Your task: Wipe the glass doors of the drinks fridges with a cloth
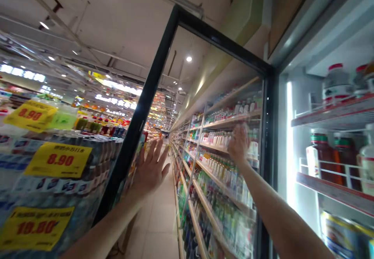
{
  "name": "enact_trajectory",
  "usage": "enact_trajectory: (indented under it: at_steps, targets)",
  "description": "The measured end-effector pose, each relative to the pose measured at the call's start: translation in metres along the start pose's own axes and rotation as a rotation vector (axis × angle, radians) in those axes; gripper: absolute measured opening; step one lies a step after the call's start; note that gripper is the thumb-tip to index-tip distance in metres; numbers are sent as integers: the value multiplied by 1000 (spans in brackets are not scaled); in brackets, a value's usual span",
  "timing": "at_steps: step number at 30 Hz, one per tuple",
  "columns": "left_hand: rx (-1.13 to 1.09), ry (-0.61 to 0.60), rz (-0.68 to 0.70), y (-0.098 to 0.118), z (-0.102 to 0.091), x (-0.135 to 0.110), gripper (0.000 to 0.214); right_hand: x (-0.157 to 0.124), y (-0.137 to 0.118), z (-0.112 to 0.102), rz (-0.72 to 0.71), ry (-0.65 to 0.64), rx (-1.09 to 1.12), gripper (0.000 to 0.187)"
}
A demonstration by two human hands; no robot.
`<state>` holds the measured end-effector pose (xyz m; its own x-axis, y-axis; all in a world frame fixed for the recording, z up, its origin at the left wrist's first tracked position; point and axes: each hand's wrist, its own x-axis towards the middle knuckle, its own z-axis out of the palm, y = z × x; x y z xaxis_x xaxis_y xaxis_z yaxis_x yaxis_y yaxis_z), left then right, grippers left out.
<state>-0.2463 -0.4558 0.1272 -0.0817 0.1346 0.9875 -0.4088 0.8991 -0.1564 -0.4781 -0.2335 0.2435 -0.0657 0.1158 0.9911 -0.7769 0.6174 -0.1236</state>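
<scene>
A glass door (210, 107) in a black frame (143, 112) stands swung out from a lit drinks fridge on my right. My left hand (150, 167) is at the door's free side, fingers spread and nothing seen in it. Its palm faces the glass; whether it touches the pane I cannot tell. My right hand (239, 146) is raised at the pane, nearer the hinge side. Motion smears its fingers, so their shape and anything under them are unclear. Bottles on shelves show through or in the glass behind both hands.
At the right, fridge shelves (336, 110) carry red-capped bottles (337, 83) and dark bottles with green caps (321, 153). Stacked bottle packs (87, 185) with yellow price signs (58, 159) stand on the left. A tiled floor (160, 220) runs down the aisle.
</scene>
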Motion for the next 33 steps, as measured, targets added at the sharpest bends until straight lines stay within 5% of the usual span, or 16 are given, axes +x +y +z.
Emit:
enact_trajectory:
  at_steps: [2,4,9,12,14,18,21,23,29,31,33]
  targets:
    - [26,-15,1,0,0,0,53,2,12,1,194,55,7,55]
    - [42,-19,-6,1,0,0,53,-5,-5,6,146,57,30,54]
    - [31,5,-7,0,3,-2,50,-42,-91,20,-557,-58,78,52]
    - [20,13,17,-4,2,3,49,-48,-92,20,-698,-79,69,54]
    - [24,3,58,-8,-1,14,49,-43,-65,16,-556,-48,58,53]
    - [77,11,65,-20,-7,49,52,-24,-4,9,45,93,69,55]
    - [96,33,29,-24,-10,66,54,-18,-3,9,232,151,88,56]
    - [87,49,32,-23,-11,68,54,-23,-29,10,78,114,102,56]
    - [47,44,24,-20,-13,65,53,-58,-124,9,-770,-88,132,52]
    - [45,25,28,-21,-13,66,53,-61,-118,7,-808,-106,123,51]
    - [44,15,28,-21,-14,66,53,-57,-89,4,-635,-100,97,52]
